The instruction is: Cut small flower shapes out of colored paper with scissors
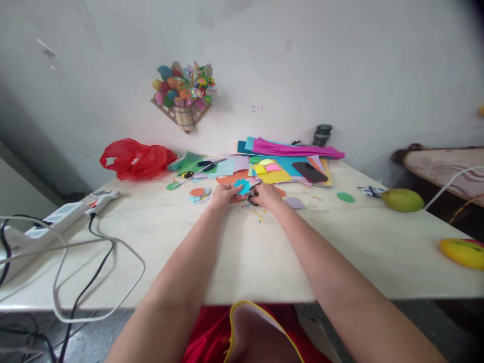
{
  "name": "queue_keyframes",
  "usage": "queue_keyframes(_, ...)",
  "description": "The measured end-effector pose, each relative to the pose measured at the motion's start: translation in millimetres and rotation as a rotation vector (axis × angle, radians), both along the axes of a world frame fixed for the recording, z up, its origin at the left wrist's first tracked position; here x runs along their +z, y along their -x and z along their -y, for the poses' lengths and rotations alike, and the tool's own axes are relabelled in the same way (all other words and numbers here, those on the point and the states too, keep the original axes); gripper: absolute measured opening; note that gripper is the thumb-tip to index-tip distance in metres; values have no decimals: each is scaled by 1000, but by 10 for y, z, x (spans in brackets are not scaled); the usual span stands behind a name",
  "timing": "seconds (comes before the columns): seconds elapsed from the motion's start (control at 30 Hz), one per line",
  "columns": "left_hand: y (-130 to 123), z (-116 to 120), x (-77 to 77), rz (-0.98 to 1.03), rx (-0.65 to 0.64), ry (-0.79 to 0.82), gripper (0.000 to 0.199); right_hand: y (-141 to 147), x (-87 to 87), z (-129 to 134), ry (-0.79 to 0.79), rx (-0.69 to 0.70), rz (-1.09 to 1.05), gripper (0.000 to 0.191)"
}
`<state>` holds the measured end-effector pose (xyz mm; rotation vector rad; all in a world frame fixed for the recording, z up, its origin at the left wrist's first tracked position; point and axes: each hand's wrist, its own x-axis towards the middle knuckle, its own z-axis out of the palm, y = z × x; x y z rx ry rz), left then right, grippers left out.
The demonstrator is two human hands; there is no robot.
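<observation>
Between its thumb and fingers, my left hand (225, 194) pinches a blue paper flower (242, 186) with a scalloped edge. Just to its right, my right hand (265, 194) is closed on scissors (254, 200); a black handle loop shows, and the blades are largely hidden near the flower. Small paper scraps (260, 216) lie on the table below the hands. A stack of cut paper flowers (199, 194), orange on top, lies left of my left hand. A lilac paper oval (294, 202) lies to the right of my right hand.
Coloured paper sheets (282, 174) and a dark phone (310, 172) lie behind the hands. A second pair of scissors (206, 165) is at back left, near a red plastic bag (136, 159). Power strips (56, 222) with loose cables are left; a green mango (403, 199) is right.
</observation>
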<state>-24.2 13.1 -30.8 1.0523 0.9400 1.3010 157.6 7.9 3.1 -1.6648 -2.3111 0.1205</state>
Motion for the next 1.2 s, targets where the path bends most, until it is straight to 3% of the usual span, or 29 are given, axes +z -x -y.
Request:
queue_keyframes(0.17, 21, -1, -27, -28, -11, -41, 49, -59, -71, -110, -2, -3, -166, 15)
queue_keyframes(0.3, 46, -23, -47, -119, -22, -58, 51, -70, -139, -247, -66, -70, -517, 22)
queue_keyframes(0.43, 64, -43, -62, -167, -29, -68, 54, -64, -135, -280, 10, 32, -889, 19)
queue_keyframes(0.53, 74, -51, -69, -168, -43, -68, 56, -58, -97, -230, 100, 88, -1033, 14)
queue_keyframes(0.97, 81, -74, -84, -160, -61, -61, 53, -40, -62, -171, 178, 44, -1078, 17)
queue_keyframes(1.2, 77, -63, -78, -163, -67, -63, 55, -43, -62, -138, 206, 39, -1066, 9)
